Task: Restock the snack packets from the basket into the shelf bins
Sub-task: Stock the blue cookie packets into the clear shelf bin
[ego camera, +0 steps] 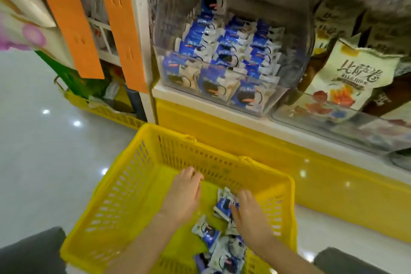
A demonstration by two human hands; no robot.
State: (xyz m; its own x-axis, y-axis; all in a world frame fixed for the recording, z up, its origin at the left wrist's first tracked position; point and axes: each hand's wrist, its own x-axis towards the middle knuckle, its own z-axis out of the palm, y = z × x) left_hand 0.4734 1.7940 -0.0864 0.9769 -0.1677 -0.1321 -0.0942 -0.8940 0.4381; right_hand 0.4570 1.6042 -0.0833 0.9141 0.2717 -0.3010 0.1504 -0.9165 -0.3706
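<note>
A yellow plastic basket [124, 187] sits on the floor in front of me. Several small blue-and-white snack packets [211, 234] lie along its right side. My right hand [249, 218] rests palm down on a stack of packets [224, 203], fingers curled around it. My left hand [185, 193] hovers over the bare basket floor with fingers loosely bent and nothing in it. Above, a clear shelf bin [270, 98] holds several rows of the same blue-and-white packets [224, 60].
A second clear bin [333, 118] to the right holds larger cream snack bags [353, 75]. A yellow shelf base [244, 140] runs below the bins. Orange strips [120, 20] hang at the left, with another yellow basket [104, 111] behind on the glossy floor.
</note>
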